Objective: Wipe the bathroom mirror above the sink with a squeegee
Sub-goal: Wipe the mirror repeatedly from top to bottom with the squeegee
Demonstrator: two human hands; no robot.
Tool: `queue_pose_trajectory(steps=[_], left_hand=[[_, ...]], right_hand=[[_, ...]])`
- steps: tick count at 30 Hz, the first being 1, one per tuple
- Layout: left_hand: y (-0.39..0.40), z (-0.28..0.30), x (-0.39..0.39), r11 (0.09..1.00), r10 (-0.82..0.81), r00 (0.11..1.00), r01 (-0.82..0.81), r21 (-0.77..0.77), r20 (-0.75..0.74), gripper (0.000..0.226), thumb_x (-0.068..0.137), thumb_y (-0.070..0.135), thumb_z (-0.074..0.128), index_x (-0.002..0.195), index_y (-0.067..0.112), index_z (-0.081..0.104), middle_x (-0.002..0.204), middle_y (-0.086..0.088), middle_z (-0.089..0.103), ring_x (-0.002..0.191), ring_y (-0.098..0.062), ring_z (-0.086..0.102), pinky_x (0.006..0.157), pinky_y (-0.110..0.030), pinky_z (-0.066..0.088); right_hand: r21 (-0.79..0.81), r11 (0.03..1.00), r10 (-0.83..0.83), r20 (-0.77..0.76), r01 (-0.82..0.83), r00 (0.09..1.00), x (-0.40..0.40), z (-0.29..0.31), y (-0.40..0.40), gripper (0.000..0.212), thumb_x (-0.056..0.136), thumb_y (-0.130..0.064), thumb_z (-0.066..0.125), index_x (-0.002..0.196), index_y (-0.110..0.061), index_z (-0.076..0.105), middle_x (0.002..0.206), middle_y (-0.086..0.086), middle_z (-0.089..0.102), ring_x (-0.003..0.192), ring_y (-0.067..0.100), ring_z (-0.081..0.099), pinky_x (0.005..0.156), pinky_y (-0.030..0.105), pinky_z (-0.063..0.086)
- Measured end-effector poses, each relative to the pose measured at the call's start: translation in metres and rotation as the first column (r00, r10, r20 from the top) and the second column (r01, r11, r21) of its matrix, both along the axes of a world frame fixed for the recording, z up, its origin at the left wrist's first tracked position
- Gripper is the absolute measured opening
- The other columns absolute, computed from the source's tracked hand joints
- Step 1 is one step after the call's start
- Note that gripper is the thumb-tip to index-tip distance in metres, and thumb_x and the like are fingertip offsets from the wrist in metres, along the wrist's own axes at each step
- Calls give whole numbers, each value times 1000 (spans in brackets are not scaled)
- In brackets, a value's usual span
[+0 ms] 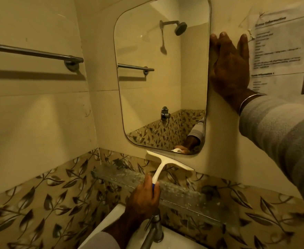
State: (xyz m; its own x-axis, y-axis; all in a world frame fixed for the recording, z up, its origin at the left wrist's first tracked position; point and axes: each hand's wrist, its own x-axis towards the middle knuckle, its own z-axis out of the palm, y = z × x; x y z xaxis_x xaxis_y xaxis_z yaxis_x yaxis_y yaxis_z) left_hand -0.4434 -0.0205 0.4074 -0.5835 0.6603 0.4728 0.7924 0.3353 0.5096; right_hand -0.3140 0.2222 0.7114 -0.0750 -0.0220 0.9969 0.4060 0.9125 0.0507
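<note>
The rounded mirror (162, 78) hangs on the cream tile wall above the sink (176, 239). A white squeegee (167, 161) with a blue-tipped handle has its blade on the wall just below the mirror's bottom edge. My left hand (144, 196) grips its handle from below. My right hand (228, 67) lies flat with straight fingers against the wall at the mirror's right edge. The mirror's lower corner reflects the squeegee and my hand.
A glass shelf (147, 182) runs below the mirror, over leaf-patterned tiles. A chrome tap (154, 229) stands at the sink's back. A towel rail (34, 53) is fixed on the left wall. A printed paper notice (284, 51) is taped right of the mirror.
</note>
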Motion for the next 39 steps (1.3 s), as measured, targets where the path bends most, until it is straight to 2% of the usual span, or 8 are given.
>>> queue_pose_trajectory(steps=[6, 10, 16, 20, 25, 30, 35, 39], left_hand=[[-2, 12, -11, 999, -13, 999, 15, 31, -48, 26, 98, 47, 34, 106, 25, 46, 72, 2, 60, 57, -14, 60, 55, -31, 56], [-20, 51, -25, 996, -51, 995, 56, 66, -81, 16, 99, 40, 43, 108, 28, 46, 69, 2, 58, 52, -8, 57, 49, -20, 50], [-22, 206, -51, 966, -132, 859, 223, 128, -495, 25, 92, 55, 33, 103, 34, 40, 62, 10, 51, 54, -5, 58, 41, -12, 43], [2, 347, -59, 939, -127, 752, 301, 165, -647, 19, 99, 34, 46, 111, 20, 50, 85, 8, 49, 67, -9, 52, 58, -19, 44], [26, 455, -69, 947, -217, 570, 318, -31, -792, 42, 97, 38, 38, 135, 22, 45, 100, 3, 47, 84, -12, 45, 72, -23, 40], [48, 479, -82, 932, -337, 503, 296, -208, -796, 43, 97, 30, 39, 139, 33, 41, 102, 5, 47, 93, -14, 46, 81, -28, 42], [61, 477, -86, 925, -353, 489, 313, -217, -798, 40, 94, 31, 42, 133, 31, 43, 108, -1, 52, 97, -19, 51, 86, -38, 51], [66, 466, -92, 920, -353, 531, 347, -183, -770, 38, 94, 36, 41, 129, 21, 46, 105, 0, 52, 90, -18, 52, 78, -29, 47]], right_hand=[[16, 999, -40, 49, 39, 998, 1, 2, -2, 59, 96, -25, 42, 153, -10, 39, 152, 13, 49, 148, 26, 36, 124, 45, -1], [80, 986, -150, 91, 143, 985, 1, 1, 0, 52, 96, -13, 45, 147, -11, 46, 157, 11, 43, 150, 29, 31, 124, 51, 2], [103, 980, -179, 111, 168, 977, 2, 2, 1, 52, 92, -15, 45, 143, -11, 53, 157, 9, 43, 150, 28, 31, 125, 51, 0], [124, 980, -170, 115, 155, 979, 2, 1, 3, 55, 88, -18, 52, 143, -11, 54, 157, 9, 44, 150, 28, 32, 125, 52, 3], [115, 977, -193, 137, 178, 972, 2, 2, 3, 65, 87, -37, 34, 143, -10, 54, 157, 10, 43, 150, 29, 30, 125, 54, 6], [112, 974, -211, 115, 198, 971, 0, 1, 4, 65, 84, -31, 34, 142, -11, 55, 157, 8, 43, 151, 26, 30, 125, 54, 7], [110, 973, -214, 120, 201, 969, -1, 1, 6, 64, 85, -29, 35, 143, -12, 54, 157, 8, 43, 151, 26, 29, 125, 55, 8], [110, 976, -202, 112, 190, 973, -2, 1, 7, 64, 85, -29, 33, 143, -10, 54, 156, 8, 43, 150, 26, 30, 124, 55, 9]])
